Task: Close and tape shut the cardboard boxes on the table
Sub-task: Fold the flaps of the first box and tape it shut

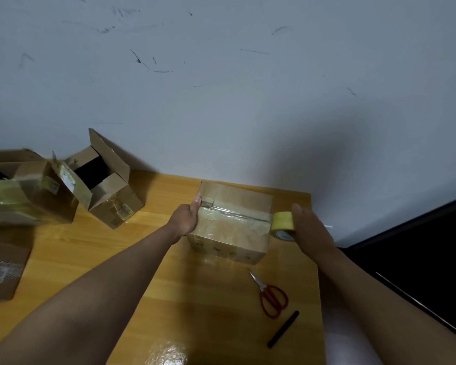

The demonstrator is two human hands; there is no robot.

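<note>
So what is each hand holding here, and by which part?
Right hand grips the tape roll around its outer rim; left hand holds the closed box at its left top edge.

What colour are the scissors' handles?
Red, on the scissors lying on the table; head view shows it.
</note>
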